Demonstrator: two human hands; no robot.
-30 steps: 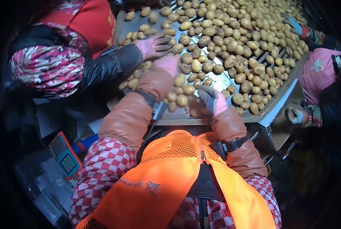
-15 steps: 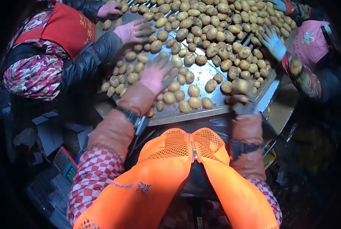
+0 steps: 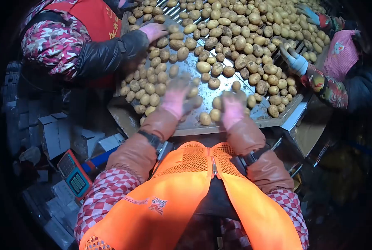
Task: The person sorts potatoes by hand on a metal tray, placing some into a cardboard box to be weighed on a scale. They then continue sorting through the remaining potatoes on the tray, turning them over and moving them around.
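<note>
Many potatoes (image 3: 240, 62) lie on a metal sorting table (image 3: 190, 66). My left hand (image 3: 175, 100), in a pink glove with grey fingers, is over the potatoes left of centre. It is smeared by motion, but its thumb stands apart from the fingers and it looks open. My right hand (image 3: 234, 110), gloved alike, is near the table's front edge among a few loose potatoes (image 3: 215, 114). Its fingers are blurred, pointing forward and seemingly apart; no potato shows in its grip, though the underside of the palm is hidden.
A co-worker's pink-gloved hand (image 3: 154, 31) is on the left-hand potatoes. Opposite, another person's white-and-blue glove (image 3: 296, 62) touches the heap's right side. Metal rollers (image 3: 173, 11) lie behind. A digital scale (image 3: 74, 175) and white boxes (image 3: 54, 135) stand low at left.
My right hand has moved left and no longer shows the potatoes it held. My left hand has shifted slightly toward me. The left co-worker's hand has drawn closer in; the view has moved a little.
</note>
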